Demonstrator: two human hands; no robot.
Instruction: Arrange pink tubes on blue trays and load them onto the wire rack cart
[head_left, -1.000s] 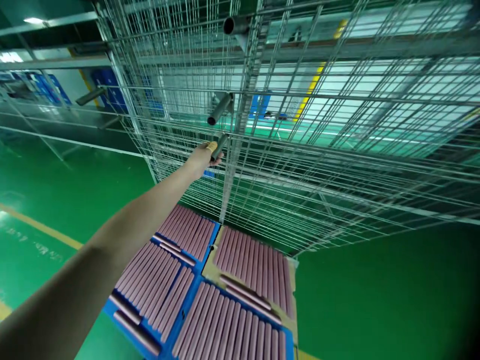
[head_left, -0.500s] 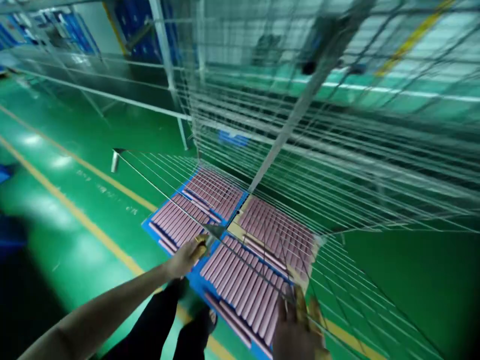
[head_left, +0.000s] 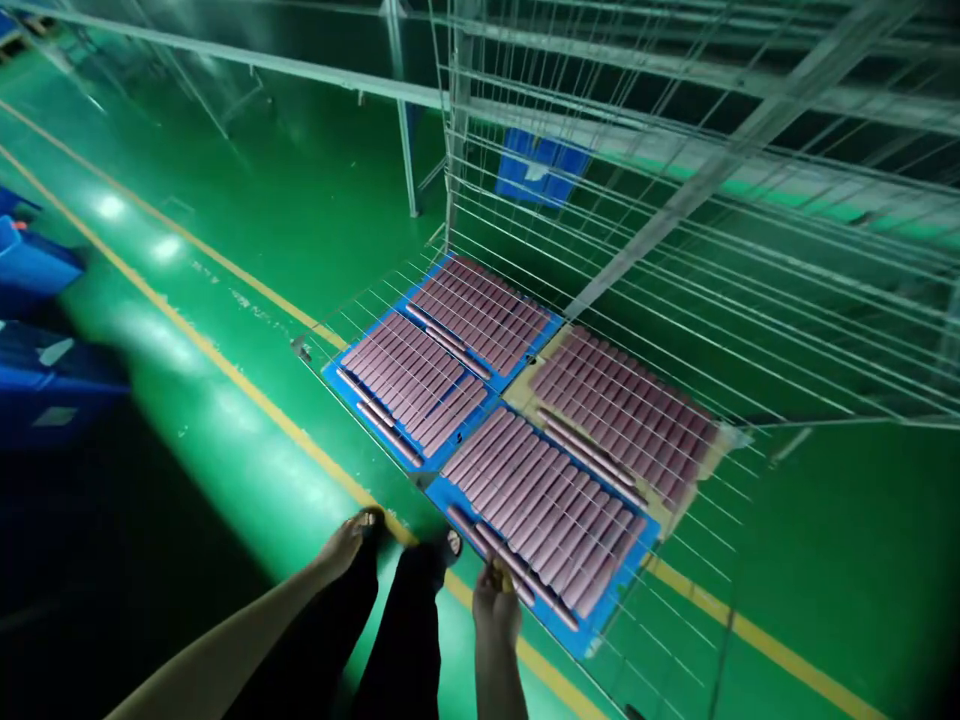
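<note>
The grey metal wire grid shelf [head_left: 424,480] is lowered across the front of the rack, its thin parallel wires running over the trays below. A second ago no such grid lay above the trays; half a second ago its front rail stood higher in view, and now it sits low along their near edge.

The right hand [head_left: 496,592], with yellow on its fingers, is at that front rail, fingers drawn together; whether they grip it, I cannot tell. It was out of view a second ago. The left hand [head_left: 345,545], which was at the rail's middle bracket half a second ago, is now away from the rail, near a dark trouser leg [head_left: 409,600]; its fingers are too blurred to tell spread from closed.

Under the wires, rows of slim pink rods [head_left: 540,500] fill three flat blue trays [head_left: 446,494] and one tan tray [head_left: 525,390]. A slanting grey metal post [head_left: 660,230] rises behind them, with a blue plastic crate [head_left: 541,170] beyond. Outward lie the glossy green floor [head_left: 300,190], a painted yellow line [head_left: 238,376] and blue plastic bins [head_left: 56,390] at the left.
</note>
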